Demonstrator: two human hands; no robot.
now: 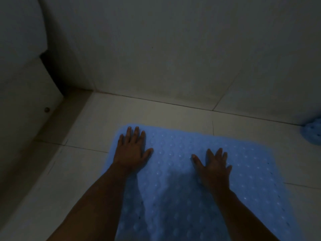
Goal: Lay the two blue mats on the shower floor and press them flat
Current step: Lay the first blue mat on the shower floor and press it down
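The soft, limp-looking blue mat (199,180) lay on the shower floor (97,119), both the left hand (132,150) and right hand (215,166) pressing it with fingers spread flat, best smoothed outward from its middle.

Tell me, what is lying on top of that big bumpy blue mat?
Both hands rest flat on the big bumpy blue mat: the left hand near its far left corner, the right hand toward the middle. The pale tiled floor beneath the mat is covered.
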